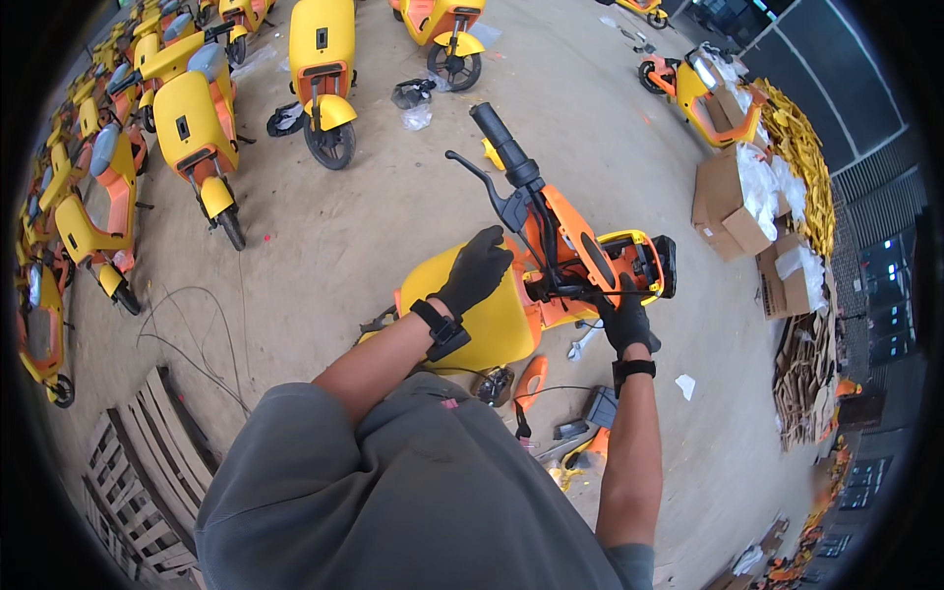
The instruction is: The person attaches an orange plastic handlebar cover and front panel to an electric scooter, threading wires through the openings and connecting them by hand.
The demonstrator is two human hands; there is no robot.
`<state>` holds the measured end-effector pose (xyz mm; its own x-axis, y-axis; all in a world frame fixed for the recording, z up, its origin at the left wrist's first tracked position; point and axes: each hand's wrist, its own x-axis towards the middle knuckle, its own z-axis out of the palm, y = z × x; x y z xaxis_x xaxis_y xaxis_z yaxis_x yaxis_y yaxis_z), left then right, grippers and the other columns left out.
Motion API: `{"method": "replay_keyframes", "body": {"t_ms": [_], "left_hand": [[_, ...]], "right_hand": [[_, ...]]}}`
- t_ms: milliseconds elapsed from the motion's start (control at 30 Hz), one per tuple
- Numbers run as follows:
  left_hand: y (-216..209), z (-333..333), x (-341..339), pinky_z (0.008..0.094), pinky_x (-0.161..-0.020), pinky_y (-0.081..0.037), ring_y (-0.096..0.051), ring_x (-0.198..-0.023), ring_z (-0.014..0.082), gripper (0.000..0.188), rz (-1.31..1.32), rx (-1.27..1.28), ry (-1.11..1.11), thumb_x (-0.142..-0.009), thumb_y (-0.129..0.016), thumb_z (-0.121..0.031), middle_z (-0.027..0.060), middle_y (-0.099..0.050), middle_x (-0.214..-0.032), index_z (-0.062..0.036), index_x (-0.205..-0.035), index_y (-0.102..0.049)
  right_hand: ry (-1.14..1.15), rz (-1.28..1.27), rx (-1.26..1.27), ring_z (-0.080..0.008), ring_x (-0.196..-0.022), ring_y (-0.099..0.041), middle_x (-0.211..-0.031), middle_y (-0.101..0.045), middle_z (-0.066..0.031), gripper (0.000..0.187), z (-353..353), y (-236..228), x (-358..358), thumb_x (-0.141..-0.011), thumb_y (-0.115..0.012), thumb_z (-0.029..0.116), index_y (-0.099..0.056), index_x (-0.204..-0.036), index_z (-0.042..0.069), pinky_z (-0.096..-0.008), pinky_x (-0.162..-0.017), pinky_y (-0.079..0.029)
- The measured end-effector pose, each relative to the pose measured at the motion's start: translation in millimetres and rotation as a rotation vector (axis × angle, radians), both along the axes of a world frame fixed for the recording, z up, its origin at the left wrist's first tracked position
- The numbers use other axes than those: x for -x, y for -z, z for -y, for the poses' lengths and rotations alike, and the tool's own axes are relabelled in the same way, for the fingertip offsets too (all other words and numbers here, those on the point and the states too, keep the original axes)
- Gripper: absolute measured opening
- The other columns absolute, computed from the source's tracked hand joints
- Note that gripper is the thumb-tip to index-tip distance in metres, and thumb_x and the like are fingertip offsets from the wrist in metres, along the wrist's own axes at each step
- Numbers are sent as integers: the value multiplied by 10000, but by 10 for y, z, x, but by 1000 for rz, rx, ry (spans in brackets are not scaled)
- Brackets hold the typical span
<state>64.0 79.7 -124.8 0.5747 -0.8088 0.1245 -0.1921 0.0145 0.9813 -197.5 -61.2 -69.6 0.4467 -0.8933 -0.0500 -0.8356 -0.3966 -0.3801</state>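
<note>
"Leaning over a yellow-and-orange scooter, a person in a grey shirt works with two dark-gloved hands. Where does the scooter stand?"

"Just ahead of the torso on the bare floor, its handlebar angled toward the upper left."

"And the left hand?"

"Over the scooter's yellow panel, back of the hand up, forearm slanting up and rightward out of the sleeve. Its fingers bend inward near the handlebar; whether they pinch anything, or touch the panel, I cannot tell."

"The right hand?"

"It reaches up on a nearly straight forearm, a dark band around the wrist, and goes in at the scooter's front end. The fingertips are lost among cables and dark parts below the orange cover, so their hold cannot be made out."

"What else is hard to see?"

"The handlebar's other end. The shirt blocks much of the lower scene, partly hiding loose pieces on the floor, though a wrench shows plainly beside the right hand. At left, parked scooters blur toward the dark rim."
</note>
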Motion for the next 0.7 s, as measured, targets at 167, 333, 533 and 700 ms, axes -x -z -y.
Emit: {"method": "replay_keyframes", "body": {"t_ms": [167,333,533,700], "left_hand": [[-49,221,-29,366,-817,-493,-630,-965,314,424,-80,-58,97,-827,-584,-154,188,-632,-1050,-3,-1217,-513],[217,471,-50,323,-755,-472,-605,-824,164,247,-108,63,226,-885,-554,-190,64,-620,-863,-4,-1045,-585],[373,611,-97,389,-686,-481,-634,-793,318,221,372,57,239,-883,-530,-217,164,-643,-814,-10,-918,-600],[368,629,-58,451,-648,-477,-612,-759,386,201,122,81,176,-855,-517,-196,219,-619,-767,-9,-869,-590]], "right_hand": [[40,-29,-57,-345,-1210,-511,-1342,-492,-210,727,-38,-66,-19,-835,-699,370,-358,-1397,60,-394,-962,-442],[22,-11,-53,-347,-1201,-521,-1314,-522,-204,701,16,12,9,-840,-698,335,-359,-1406,99,-404,-948,-445],[-11,-22,-51,-357,-1112,-579,-1218,-586,-208,657,151,169,172,-850,-684,202,-356,-1418,173,-415,-872,-482],[-5,-60,-112,-363,-1086,-592,-1199,-596,-213,665,183,78,118,-851,-681,171,-347,-1426,171,-410,-847,-492]]}}
